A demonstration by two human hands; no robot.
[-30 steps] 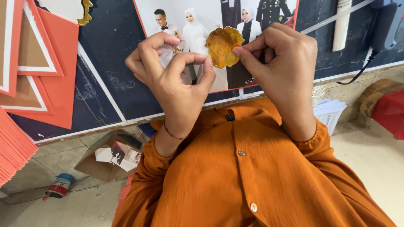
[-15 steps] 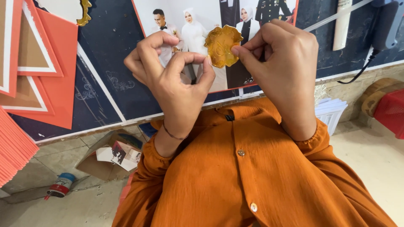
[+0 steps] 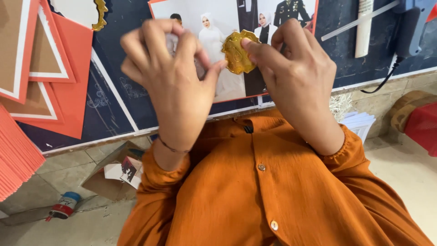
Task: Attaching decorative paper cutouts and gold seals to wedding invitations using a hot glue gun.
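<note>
A gold scalloped ornament (image 3: 237, 52) is held up between both hands in front of a dark board. My right hand (image 3: 296, 75) pinches its right edge with thumb and fingertips. My left hand (image 3: 170, 77) is curled, and its thumb tip touches the ornament's left edge. Behind the ornament a printed photo of people (image 3: 218, 86) with an orange border lies on the dark blue board (image 3: 114, 91). Orange sleeves and a buttoned orange shirt (image 3: 273, 191) fill the lower middle.
Orange and brown card frames (image 3: 41, 68) lie at the left, with a stack of orange sheets (image 3: 13, 159) below them. A second gold ornament (image 3: 101, 13) sits at the top. A glue gun (image 3: 409, 27) and a white tube (image 3: 364, 27) are at the top right; a small can (image 3: 63, 206) lies at the lower left.
Both hands have stayed raised with the gold ornament between them; the left thumb now touches its edge. The ornament has turned slightly.
</note>
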